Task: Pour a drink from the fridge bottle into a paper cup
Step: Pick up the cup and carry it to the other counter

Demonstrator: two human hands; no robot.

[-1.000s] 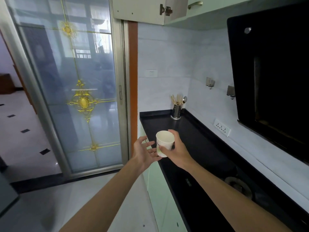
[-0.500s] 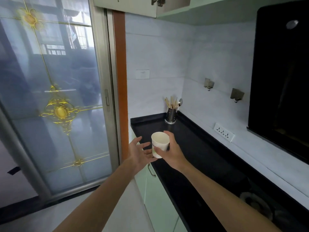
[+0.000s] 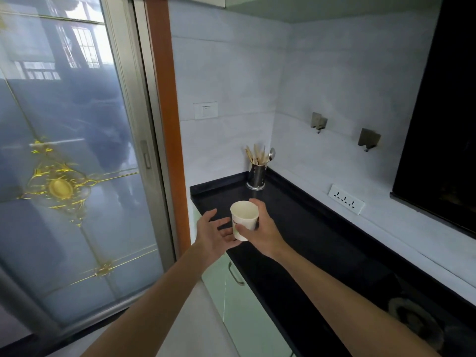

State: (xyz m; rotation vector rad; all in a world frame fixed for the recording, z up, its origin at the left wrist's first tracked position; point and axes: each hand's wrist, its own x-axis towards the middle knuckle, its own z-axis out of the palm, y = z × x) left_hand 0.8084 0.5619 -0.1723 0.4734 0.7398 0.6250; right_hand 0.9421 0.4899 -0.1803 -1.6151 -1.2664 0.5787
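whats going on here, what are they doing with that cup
A person stands at a black kitchen counter holding an empty white paper cup upright in the right hand, above the counter's near corner. The left hand is open beside the cup, fingers spread, not gripping it. No bottle or fridge is in view, so nothing has been poured.

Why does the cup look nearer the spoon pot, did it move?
Yes. The paper cup has moved toward the utensil holder, over the black counter.

A black countertop [image 3: 304,228] carries a metal utensil holder [image 3: 256,177] (spoon and sticks inside) at its far corner.
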